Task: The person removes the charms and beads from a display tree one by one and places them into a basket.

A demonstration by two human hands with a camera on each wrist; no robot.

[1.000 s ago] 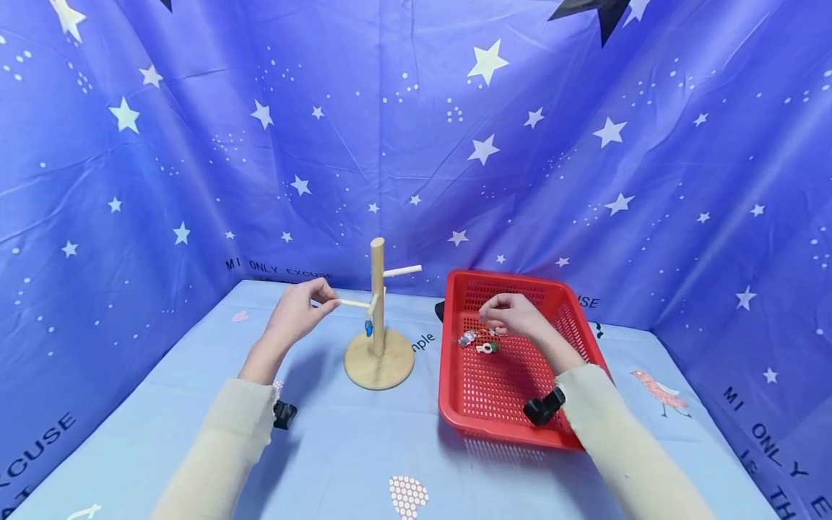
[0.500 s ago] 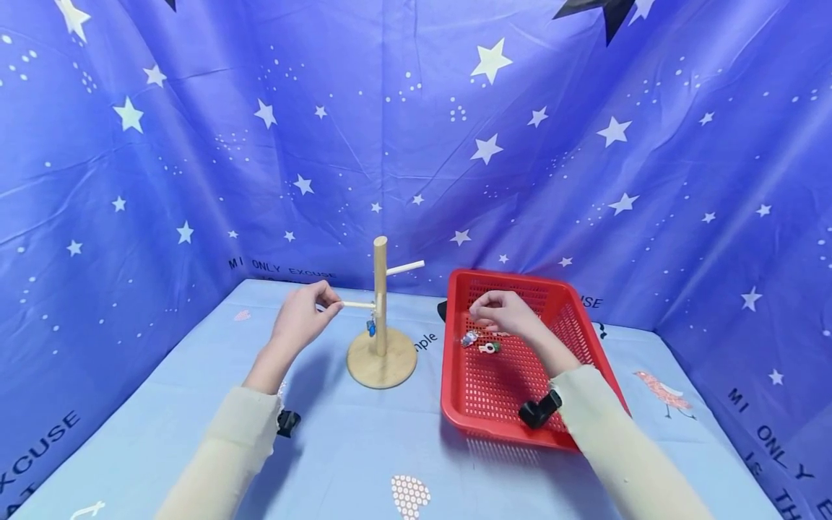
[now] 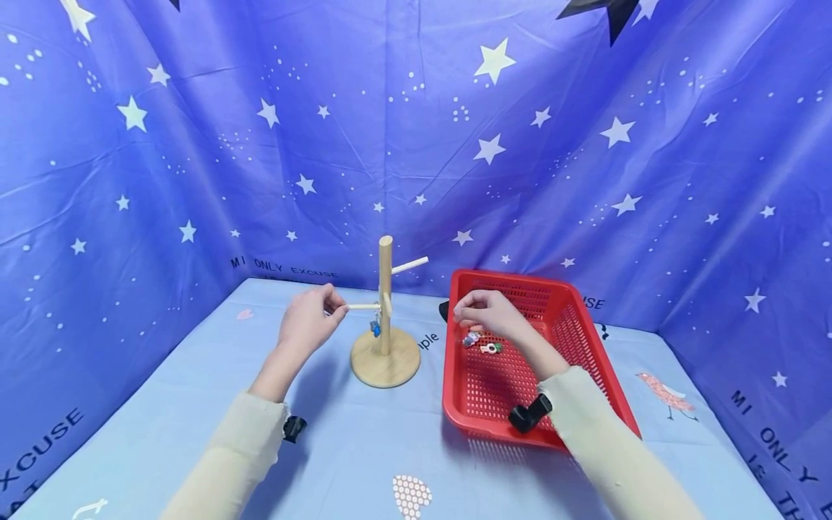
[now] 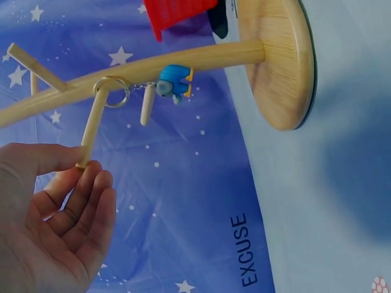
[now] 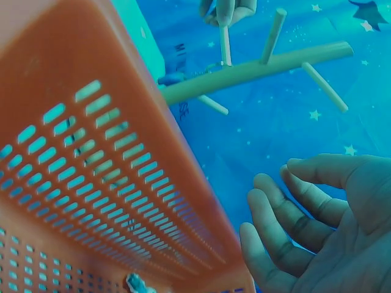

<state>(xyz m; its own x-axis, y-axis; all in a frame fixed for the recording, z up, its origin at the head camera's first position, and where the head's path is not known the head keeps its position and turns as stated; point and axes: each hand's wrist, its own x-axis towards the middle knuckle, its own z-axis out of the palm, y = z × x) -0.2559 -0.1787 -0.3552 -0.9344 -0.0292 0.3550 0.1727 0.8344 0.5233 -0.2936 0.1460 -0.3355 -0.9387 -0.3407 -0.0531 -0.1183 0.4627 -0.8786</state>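
Observation:
My left hand pinches the tip of a peg on the wooden stand between thumb and fingers. Around that peg's base, close to the post, hangs a metal key ring. From the ring dangles a keychain with a small blue and grey figure with yellow feet. Over the left side of the red basket is my right hand, its fingers loosely bent with nothing between them in the right wrist view. Below it in the basket lie small figure keychains, partly hidden by the hand.
Another peg sticks out to the right from the upper post. The stand's round base rests on the pale blue tablecloth, left of the basket. A blue star-patterned curtain surrounds the table's back and sides.
The stand has turned slightly, its upper right peg now slanting more upward in view, while my left hand keeps its pinch. My right hand has moved left toward the basket's left rim.

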